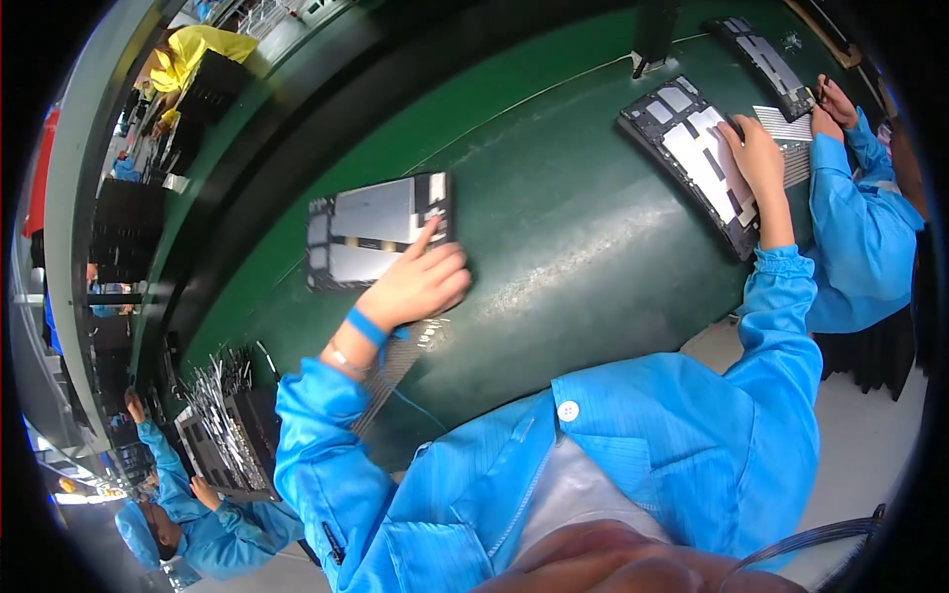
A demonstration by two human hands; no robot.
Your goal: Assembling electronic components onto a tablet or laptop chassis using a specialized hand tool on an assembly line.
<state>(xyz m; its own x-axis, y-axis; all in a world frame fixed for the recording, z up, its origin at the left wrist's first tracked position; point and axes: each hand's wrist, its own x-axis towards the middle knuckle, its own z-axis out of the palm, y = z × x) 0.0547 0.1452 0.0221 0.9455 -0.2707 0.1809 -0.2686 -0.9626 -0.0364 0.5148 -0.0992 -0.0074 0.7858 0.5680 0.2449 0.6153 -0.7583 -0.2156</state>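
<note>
Pointing one finger apart, others curled, left hand touches one device, right hand another device, its grip unclear, both uncovered, seemingly unfinished.

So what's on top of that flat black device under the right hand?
Silver-grey panels show on its black frame, with the right hand laid over its right edge. Whatever sits directly beneath that hand is covered, so I can't tell.

On the green tabletop, the left hand covers the lower right corner of a motion-blurred open-backed tablet. The right hand masks part of a second tablet. At the tabletop's far right corner, pale bits are too small to identify.
</note>
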